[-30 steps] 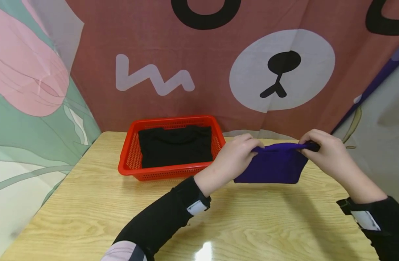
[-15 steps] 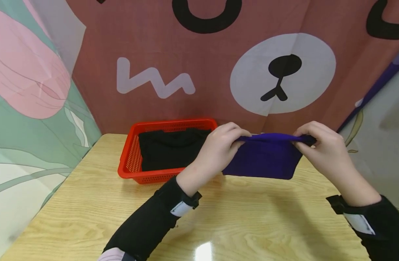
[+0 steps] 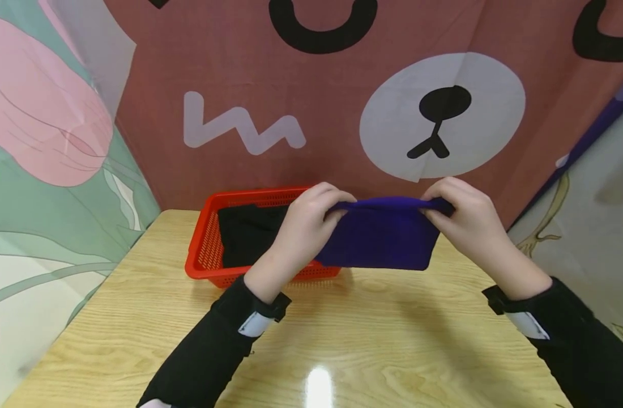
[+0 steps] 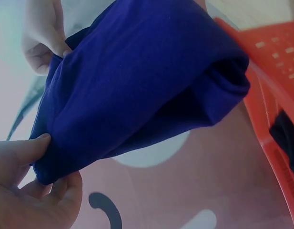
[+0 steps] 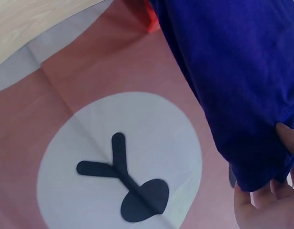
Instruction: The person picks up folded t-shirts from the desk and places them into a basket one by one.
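A folded purple piece of clothing (image 3: 380, 235) hangs in the air from both hands, its lower edge overlapping the basket's right front corner in the head view. My left hand (image 3: 311, 224) pinches its top left corner between thumb and fingers. At the top right corner, my right hand (image 3: 466, 218) pinches it the same way. The left wrist view shows the layers of the folded cloth (image 4: 147, 81) parting in a loop at one end. Behind my left hand, a red plastic basket (image 3: 201, 258) holds folded black clothing (image 3: 245, 235), partly hidden by that hand.
The basket stands near the back edge of a wood-grain table (image 3: 138, 317). A brown bear-print cloth (image 3: 240, 68) hangs right behind the table. Flower-print fabric (image 3: 41, 226) covers the left side, and a pale printed sheet (image 3: 587, 226) hangs at right.
Both hands have moved left and slightly up with the purple clothing, from beside the basket to partly over its right end. The basket and black clothing have stayed put.
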Demonstrator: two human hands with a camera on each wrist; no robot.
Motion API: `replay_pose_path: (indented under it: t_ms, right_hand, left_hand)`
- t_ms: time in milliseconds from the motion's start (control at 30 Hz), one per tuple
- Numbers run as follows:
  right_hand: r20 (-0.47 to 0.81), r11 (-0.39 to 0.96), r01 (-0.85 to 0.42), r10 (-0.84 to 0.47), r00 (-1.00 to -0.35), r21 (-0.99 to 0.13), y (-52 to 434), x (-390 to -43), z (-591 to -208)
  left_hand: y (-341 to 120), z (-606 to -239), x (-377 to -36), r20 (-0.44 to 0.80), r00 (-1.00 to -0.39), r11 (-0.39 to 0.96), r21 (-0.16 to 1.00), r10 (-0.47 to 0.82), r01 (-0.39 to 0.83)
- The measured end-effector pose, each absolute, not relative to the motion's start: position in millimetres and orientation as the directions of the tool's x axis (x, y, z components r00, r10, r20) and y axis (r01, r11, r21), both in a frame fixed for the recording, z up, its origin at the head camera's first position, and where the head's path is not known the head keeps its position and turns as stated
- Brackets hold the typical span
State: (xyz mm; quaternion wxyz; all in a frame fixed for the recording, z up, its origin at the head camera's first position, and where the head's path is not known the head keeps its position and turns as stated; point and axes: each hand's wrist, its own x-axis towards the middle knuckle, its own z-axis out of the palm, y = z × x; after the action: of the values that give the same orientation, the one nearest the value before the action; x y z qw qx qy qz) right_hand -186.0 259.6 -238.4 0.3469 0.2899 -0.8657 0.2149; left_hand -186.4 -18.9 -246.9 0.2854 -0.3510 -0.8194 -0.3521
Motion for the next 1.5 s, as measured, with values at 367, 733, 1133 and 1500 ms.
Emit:
replay_pose_path:
  t_ms: [367,733,1133,1500]
  right_hand:
    - [0.701,0.689,-0.698,-0.398,-0.592,-0.198,221,-209,-238]
    - [0.716,0.649,-0.729,-0.401,-0.571,-0.218,193,-222,-238]
    - [0.696,0.609,-0.760,-0.445,-0.563,-0.225,160,-236,-247]
    - [0.656,0.585,-0.769,-0.479,-0.583,-0.256,133,-240,-258]
  left_hand:
    - [-58,-245,-190,0.712,-0.637,0.570,0.404,0.295,0.715]
    - [-83,-248,-192,0.722,-0.650,0.597,0.419,0.237,0.684]
    - [-109,-259,-189,0.693,-0.706,0.651,0.470,0.147,0.596]
    - [-134,-264,-185,0.691,-0.715,0.674,0.480,0.104,0.562]
